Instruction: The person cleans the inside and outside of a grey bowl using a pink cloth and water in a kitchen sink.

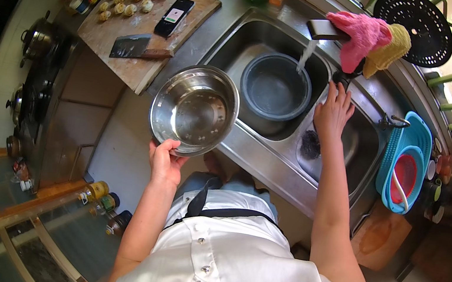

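My left hand (166, 163) grips the near edge of a shiny stainless-steel bowl (170, 109), thumb over the rim. The bowl is tilted toward me over the counter's front edge, and only a few droplets show inside. Reaching across the sink divider, my right hand (333, 112) has its fingertips on the dark tap handle (343, 79) at the base of the tap (323, 30). A stream of water (306, 56) runs from the spout into a grey plastic basin (271, 114), which sits in the left bowl of the steel sink (235, 83).
At left, a wooden board (192, 28) carries a cleaver (134, 47), a phone (173, 17) and several pale dough pieces (118, 7). Pink (353, 40) and yellow cloths (389, 52) hang over the tap. Blue baskets (402, 140) stand right of the sink; glass jars (95, 192) stand lower left.
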A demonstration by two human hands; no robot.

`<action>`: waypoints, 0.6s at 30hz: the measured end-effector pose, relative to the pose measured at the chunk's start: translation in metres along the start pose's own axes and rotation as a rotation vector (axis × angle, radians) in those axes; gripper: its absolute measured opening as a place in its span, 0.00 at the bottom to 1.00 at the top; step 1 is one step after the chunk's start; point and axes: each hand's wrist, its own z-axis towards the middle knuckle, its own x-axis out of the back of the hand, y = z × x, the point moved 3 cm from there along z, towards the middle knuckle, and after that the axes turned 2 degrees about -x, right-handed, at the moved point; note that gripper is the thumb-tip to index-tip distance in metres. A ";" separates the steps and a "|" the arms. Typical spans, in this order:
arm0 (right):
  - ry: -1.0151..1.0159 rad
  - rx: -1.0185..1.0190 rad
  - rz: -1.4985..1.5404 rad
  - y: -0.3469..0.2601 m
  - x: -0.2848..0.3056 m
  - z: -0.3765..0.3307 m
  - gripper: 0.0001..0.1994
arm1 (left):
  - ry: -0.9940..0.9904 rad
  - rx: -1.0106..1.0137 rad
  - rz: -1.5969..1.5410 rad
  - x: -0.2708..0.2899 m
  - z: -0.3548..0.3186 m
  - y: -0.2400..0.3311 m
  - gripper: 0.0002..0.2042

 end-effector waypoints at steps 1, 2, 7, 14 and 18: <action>0.046 0.035 0.052 -0.010 0.001 -0.008 0.28 | 0.011 -0.011 -0.002 0.000 -0.002 0.002 0.28; 0.090 0.071 0.105 -0.021 0.002 -0.015 0.27 | 0.024 -0.021 -0.004 0.000 -0.004 0.003 0.29; -0.704 -0.377 1.286 -0.122 0.002 -0.088 0.18 | 0.001 -0.037 -0.019 0.024 -0.001 0.009 0.31; -0.979 -0.361 1.337 -0.266 0.018 -0.133 0.27 | 0.005 -0.070 -0.127 0.100 0.020 0.046 0.31; -1.101 -0.415 1.207 -0.349 -0.009 -0.154 0.29 | 0.056 -0.127 -0.120 0.168 0.050 0.082 0.30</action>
